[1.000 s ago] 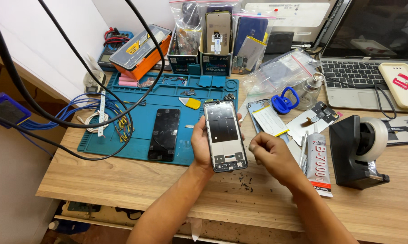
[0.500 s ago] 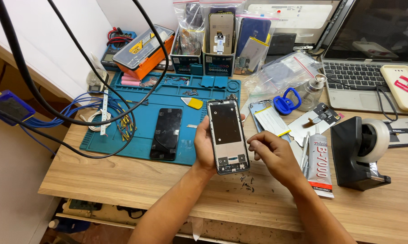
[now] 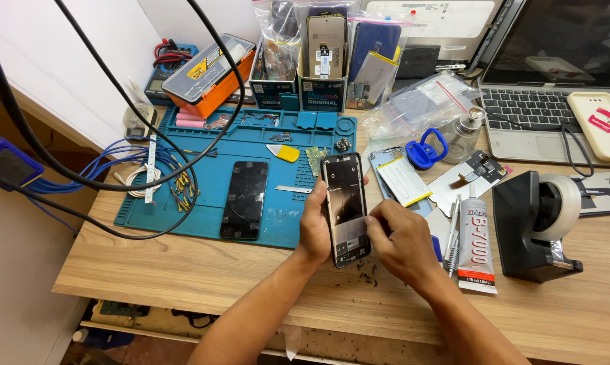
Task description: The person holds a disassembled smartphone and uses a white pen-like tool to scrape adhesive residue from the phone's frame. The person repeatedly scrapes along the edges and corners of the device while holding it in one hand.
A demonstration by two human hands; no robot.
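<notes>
Head view: left hand (image 3: pixel 316 226) fingers around opened phone (image 3: pixel 345 206), right hand (image 3: pixel 399 238) fingers on it.

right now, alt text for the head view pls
A person's left hand holds an opened phone upright over a wooden desk while the right hand touches its lower edge. Nearby lie a blue repair mat, glue tube and tape dispenser.

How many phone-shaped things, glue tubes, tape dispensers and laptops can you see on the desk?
Phones and phone panels: 2, the opened phone held by the left hand and touched by the right hand, plus the black phone panel on the blue mat
Glue tube: 1
Tape dispenser: 1
Laptop: 1
Total: 5
</notes>
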